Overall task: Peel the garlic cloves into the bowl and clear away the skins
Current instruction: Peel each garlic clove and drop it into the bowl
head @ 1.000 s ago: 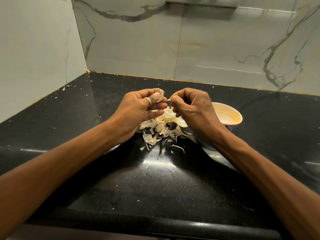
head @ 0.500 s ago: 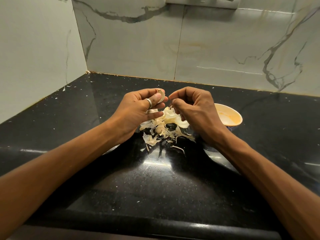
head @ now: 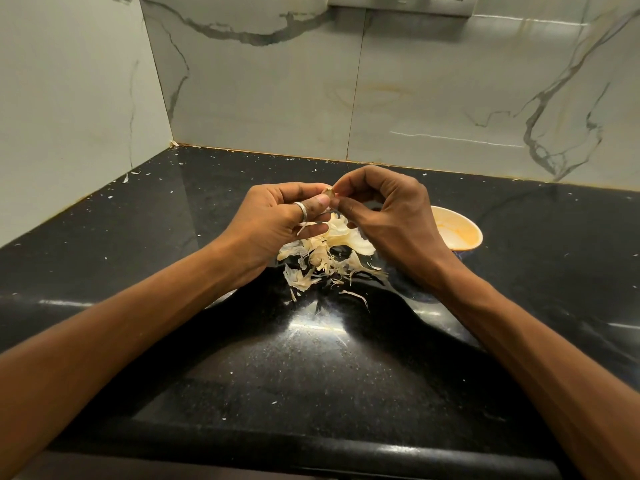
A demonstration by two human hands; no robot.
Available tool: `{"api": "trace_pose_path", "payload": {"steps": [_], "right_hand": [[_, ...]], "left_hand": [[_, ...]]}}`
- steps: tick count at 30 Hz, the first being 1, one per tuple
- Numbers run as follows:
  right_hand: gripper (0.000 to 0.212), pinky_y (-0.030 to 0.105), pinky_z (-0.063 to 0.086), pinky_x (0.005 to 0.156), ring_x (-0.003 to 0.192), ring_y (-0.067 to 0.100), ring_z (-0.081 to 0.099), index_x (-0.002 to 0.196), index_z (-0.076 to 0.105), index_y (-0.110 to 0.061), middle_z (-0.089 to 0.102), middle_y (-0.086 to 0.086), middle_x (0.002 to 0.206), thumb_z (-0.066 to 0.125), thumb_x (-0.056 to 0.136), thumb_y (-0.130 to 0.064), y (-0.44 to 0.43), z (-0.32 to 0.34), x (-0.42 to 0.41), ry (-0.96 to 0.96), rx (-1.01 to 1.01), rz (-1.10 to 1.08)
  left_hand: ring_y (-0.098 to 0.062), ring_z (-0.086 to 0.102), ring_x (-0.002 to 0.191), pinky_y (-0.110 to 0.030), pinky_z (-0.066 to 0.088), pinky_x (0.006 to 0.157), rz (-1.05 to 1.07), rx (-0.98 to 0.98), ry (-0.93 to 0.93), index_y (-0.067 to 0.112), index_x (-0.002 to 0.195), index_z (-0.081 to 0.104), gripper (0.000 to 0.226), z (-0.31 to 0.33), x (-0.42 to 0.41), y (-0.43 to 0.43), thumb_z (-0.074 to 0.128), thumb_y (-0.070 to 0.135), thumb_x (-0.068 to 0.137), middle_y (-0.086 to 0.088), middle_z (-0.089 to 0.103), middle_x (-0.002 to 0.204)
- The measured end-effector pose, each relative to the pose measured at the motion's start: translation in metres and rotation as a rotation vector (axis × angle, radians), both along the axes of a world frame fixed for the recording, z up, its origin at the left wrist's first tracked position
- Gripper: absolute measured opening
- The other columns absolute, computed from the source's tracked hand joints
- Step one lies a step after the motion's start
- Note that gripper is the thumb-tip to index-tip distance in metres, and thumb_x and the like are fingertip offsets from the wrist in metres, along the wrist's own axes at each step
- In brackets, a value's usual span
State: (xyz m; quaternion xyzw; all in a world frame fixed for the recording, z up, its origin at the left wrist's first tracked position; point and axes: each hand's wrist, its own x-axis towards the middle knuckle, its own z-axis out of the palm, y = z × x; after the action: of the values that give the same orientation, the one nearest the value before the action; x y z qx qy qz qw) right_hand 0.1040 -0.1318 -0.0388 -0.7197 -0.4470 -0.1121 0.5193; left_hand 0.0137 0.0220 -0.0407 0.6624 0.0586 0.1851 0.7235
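The left hand (head: 277, 220) holds one garlic clove (head: 328, 193) up in the air, right above the pile of garlic skins (head: 322, 258). Its grip is tight on the clove, thumb on one side and fingers on the other, so the clove cannot turn or slip. The right hand (head: 391, 216) comes in from the other side. Its grip is a small pinch with thumb and fingertip on the end of the same clove, most likely to catch a bit of skin and pull it off. Both hands stay over the pile so that any skin that comes off drops onto it and not all over the black desk (head: 311, 375). A thin strip of skin (head: 304, 227) hangs by the left fingers, above the pile. The bowl (head: 460, 230) sits on the desk just to the right of the pile, partly hidden behind the right hand, close enough to drop a clean clove in. No cloves show in the part of the bowl that can be seen. The skins are not yet cleared away, so there looks to be plenty left to do.
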Motion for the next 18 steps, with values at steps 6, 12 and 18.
{"api": "trace_pose_path", "payload": {"steps": [6,12,18], "right_hand": [[0.006,0.025,0.058,0.065,0.073,0.007,0.07,0.093,0.075,-0.008,0.073,-0.005,0.083,0.078,0.089,-0.011,-0.0018,0.0011,0.0007,-0.108,-0.024,-0.03],[0.005,0.028,0.058,0.068,0.074,0.009,0.068,0.093,0.073,-0.007,0.071,-0.001,0.084,0.075,0.09,-0.01,0.0013,-0.0034,0.0026,-0.215,-0.046,-0.07],[0.005,0.027,0.057,0.068,0.074,0.012,0.066,0.093,0.071,-0.006,0.069,0.001,0.085,0.074,0.091,-0.01,0.0039,-0.0057,0.0029,-0.276,-0.059,-0.09]], "left_hand": [[-0.02,0.071,0.087,-0.025,0.061,0.076,0.005,0.021,0.007,0.005,0.105,0.073,0.016,-0.0002,0.0004,0.0002,0.064,0.0,0.093,-0.019,0.075,0.104],[-0.018,0.073,0.088,-0.023,0.061,0.077,0.023,0.01,-0.003,0.004,0.1,0.073,0.015,-0.0002,0.0002,-0.0019,0.065,-0.003,0.091,-0.015,0.076,0.099],[-0.021,0.072,0.091,-0.024,0.061,0.078,0.032,0.007,-0.005,0.002,0.101,0.073,0.015,0.0006,-0.0002,-0.0018,0.065,-0.004,0.09,-0.021,0.074,0.104]]}}
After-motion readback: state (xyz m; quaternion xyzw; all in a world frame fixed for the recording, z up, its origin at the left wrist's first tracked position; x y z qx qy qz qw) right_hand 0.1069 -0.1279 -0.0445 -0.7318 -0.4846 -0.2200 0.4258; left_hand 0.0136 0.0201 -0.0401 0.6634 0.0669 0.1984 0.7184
